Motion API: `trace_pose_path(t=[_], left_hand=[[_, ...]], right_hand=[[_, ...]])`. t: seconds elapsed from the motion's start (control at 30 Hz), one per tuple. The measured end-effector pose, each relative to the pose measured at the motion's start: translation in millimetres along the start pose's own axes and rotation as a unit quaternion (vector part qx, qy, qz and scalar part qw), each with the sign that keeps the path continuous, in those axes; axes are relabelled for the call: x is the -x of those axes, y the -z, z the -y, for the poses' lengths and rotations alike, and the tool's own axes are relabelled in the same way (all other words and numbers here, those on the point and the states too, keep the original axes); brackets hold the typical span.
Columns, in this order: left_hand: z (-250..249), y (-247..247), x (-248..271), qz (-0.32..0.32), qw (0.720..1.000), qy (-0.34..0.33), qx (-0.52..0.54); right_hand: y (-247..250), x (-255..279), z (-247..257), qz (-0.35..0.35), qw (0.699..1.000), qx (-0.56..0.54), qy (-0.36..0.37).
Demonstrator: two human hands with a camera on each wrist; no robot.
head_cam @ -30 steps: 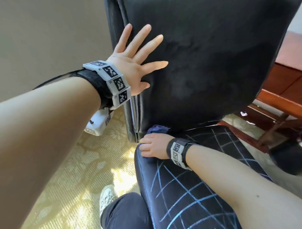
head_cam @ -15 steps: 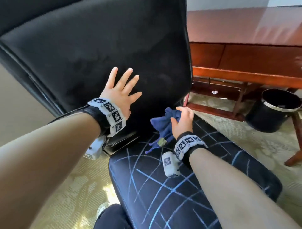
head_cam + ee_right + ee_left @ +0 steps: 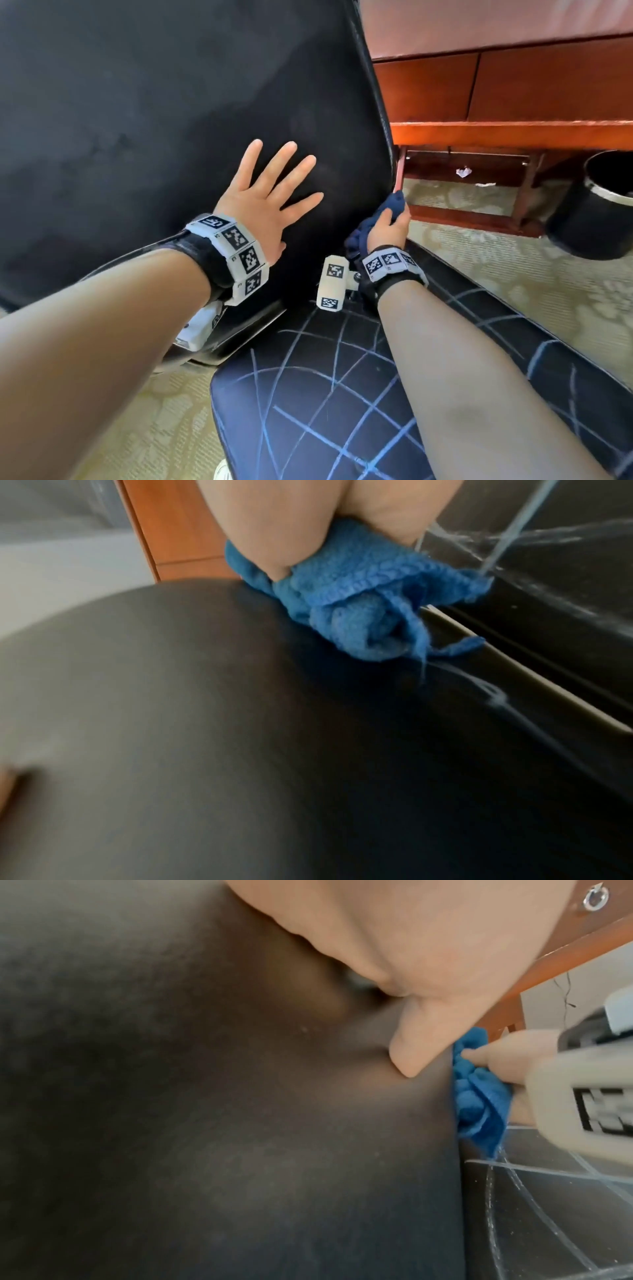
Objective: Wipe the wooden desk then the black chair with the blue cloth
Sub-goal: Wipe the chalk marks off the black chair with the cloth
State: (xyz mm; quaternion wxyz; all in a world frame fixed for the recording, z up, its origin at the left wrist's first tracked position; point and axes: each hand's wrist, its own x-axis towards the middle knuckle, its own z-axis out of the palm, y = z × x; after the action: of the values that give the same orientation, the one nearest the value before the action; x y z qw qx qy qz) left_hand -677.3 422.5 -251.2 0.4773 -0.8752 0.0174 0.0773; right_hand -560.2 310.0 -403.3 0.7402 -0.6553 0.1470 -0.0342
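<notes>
The wooden surface (image 3: 513,85) stands at the far right, its reddish-brown front panel and lower rail running behind the black chair (image 3: 154,120); under it lie a scrap of white paper (image 3: 463,172) and, further right, a black bin (image 3: 596,209) on the pale patterned carpet (image 3: 496,267). The chair's backrest fills the left and centre of the head view, and its seat (image 3: 325,404), crossed with light blue lines, reaches toward the near edge. The left hand (image 3: 265,205) lies flat on the backrest, fingers straight and spread wide. The right hand (image 3: 390,228) has its fingers curled round the bunched blue cloth (image 3: 394,202), which it holds against the right edge of the backrest, just above where backrest and seat meet; the right wrist view shows the cloth (image 3: 359,607) crumpled under the palm with a loose thread hanging, touching the black leather. Compared with half a second ago, the cloth and right hand have shifted from the lower middle of the backrest to its right edge, beside the surface's leg, while the left hand has kept flat on the backrest with its fingers now spread wider. The view itself sits closer, so less of the surface's top shows.
</notes>
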Motion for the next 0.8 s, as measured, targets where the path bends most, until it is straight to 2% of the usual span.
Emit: trace_pose_path(t=[0.13, 0.27, 0.33, 0.4, 0.43, 0.53, 0.6, 0.7, 0.8], left_hand=[[2.8, -7.6, -7.6, 0.002, 1.000, 0.002, 0.002], [2.1, -9.0, -6.8, -0.009, 1.000, -0.001, -0.001], [2.6, -7.6, -5.2, -0.013, 1.000, -0.001, -0.003], [3.0, -6.3, -3.6, -0.013, 1.000, -0.004, -0.002], [3.1, -5.9, -3.6, -0.015, 1.000, -0.005, -0.001], [2.6, -6.7, -4.3, -0.015, 1.000, -0.005, 0.000], [2.0, -7.8, -4.8, -0.015, 1.000, -0.005, 0.002], [3.5, -9.6, -7.5, -0.016, 1.000, -0.008, 0.007], [5.5, -12.9, -10.6, -0.016, 1.000, -0.009, 0.012]], right_hand=[[-20.6, 26.9, -28.4, 0.060, 0.998, 0.034, 0.001], [-32.2, 80.5, -57.0, 0.168, 0.981, 0.074, -0.064], [-28.6, 96.1, -59.4, 0.211, 0.968, 0.114, -0.072], [-17.7, 93.5, -55.0, 0.212, 0.966, 0.135, -0.069], [-10.7, 84.8, -51.1, 0.191, 0.970, 0.134, -0.070], [12.8, 40.5, -32.0, 0.067, 0.988, 0.120, -0.074], [22.9, 13.6, -17.1, 0.024, 0.991, 0.116, -0.063], [13.3, 2.3, -0.1, 0.092, 0.980, 0.170, -0.049], [-2.5, 25.9, -1.4, 0.150, 0.962, 0.214, -0.074]])
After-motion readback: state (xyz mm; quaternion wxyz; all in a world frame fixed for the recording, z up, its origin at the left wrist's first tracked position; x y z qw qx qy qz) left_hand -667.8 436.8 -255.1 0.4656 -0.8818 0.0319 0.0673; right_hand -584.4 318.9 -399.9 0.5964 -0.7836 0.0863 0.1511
